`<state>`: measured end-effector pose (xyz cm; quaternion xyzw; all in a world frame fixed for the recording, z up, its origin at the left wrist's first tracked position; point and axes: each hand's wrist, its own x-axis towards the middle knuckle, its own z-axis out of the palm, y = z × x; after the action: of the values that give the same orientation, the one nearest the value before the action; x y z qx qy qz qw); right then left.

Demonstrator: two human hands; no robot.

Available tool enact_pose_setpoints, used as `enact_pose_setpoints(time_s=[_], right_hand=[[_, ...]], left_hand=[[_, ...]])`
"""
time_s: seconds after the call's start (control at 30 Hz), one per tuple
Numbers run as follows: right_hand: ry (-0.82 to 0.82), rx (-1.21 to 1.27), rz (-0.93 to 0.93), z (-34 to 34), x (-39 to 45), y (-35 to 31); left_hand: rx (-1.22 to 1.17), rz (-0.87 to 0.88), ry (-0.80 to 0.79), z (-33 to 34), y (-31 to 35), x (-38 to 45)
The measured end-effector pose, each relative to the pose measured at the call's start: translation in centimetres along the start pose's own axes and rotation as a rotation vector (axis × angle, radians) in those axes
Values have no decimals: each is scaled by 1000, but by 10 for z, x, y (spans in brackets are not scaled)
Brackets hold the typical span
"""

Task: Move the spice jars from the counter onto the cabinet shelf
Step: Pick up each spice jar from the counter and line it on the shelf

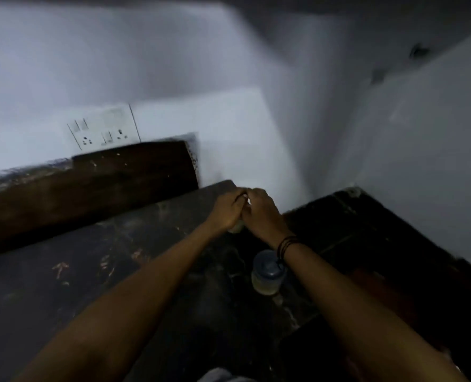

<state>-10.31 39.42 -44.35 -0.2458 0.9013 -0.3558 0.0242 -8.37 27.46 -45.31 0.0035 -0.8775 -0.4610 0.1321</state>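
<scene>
The picture is dim and blurred. Both my hands meet over a small pale jar [236,226] at the far end of the dark counter [91,271]. My left hand [228,209] and my right hand [261,213] curl round its top, hiding most of it; only its pale lower part shows beneath them. A second jar [267,274], clear with a grey-blue lid, stands on the counter just under my right wrist, which wears dark thread bands. No cabinet shelf is visible.
A brown backsplash [91,186] runs along the counter's far side, with a white switch and socket plate [104,128] on the wall above. To the right lies a lower dark ledge [366,244] in the corner between white walls.
</scene>
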Motion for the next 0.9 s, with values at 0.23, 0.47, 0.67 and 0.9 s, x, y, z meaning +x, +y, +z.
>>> enact_pose_setpoints(time_s=[0.23,0.47,0.67,0.9], right_hand=[[-76,-296,174,70,-78,84],[-86,-313,119,101,-107,130],[202,-129,244,104,-118,135],[291,403,332,85,-111,138]], left_hand=[[130,-106,-319,82,-59,-56],[-71,-219,-307,122,-77,-78],[-231,-357,-258,128,-85,-77],[-396,-475,-10,112,-84,-77]])
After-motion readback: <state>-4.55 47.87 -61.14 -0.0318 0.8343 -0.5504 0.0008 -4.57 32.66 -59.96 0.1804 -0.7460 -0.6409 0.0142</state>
